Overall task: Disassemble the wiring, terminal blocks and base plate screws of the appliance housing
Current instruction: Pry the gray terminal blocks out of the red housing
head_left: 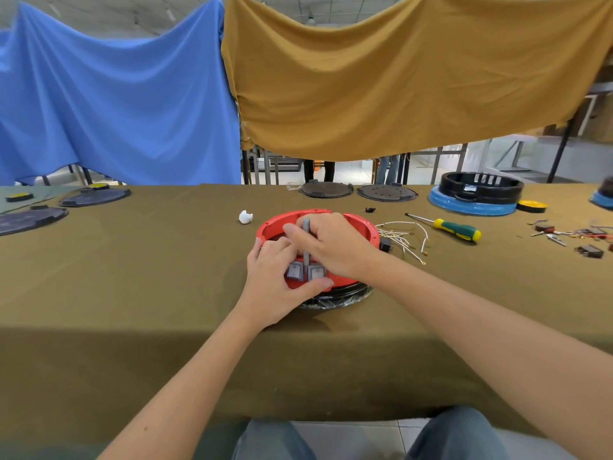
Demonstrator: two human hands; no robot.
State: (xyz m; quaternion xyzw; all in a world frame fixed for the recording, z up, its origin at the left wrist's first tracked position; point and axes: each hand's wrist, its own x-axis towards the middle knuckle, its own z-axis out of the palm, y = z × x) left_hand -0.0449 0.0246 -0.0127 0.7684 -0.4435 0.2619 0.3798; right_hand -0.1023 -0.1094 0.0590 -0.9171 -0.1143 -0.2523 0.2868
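A: Where is the red housing (pixel 361 227) located?
B: At table centre; loose wires (pixel 403 239) lie at its 3 o'clock, the screwdriver (pixel 456 229) beyond them.
A: Hand states?
B: The housing's near edge, by two grey switches (pixel 306 270), is gripped by the left hand (pixel 275 277). A grey tool (pixel 306 240) is pinched by the right hand (pixel 335 244).

a single head-worn wide-angle camera looks forward and down, close over the table (pixel 166 260) toward hanging cloths.
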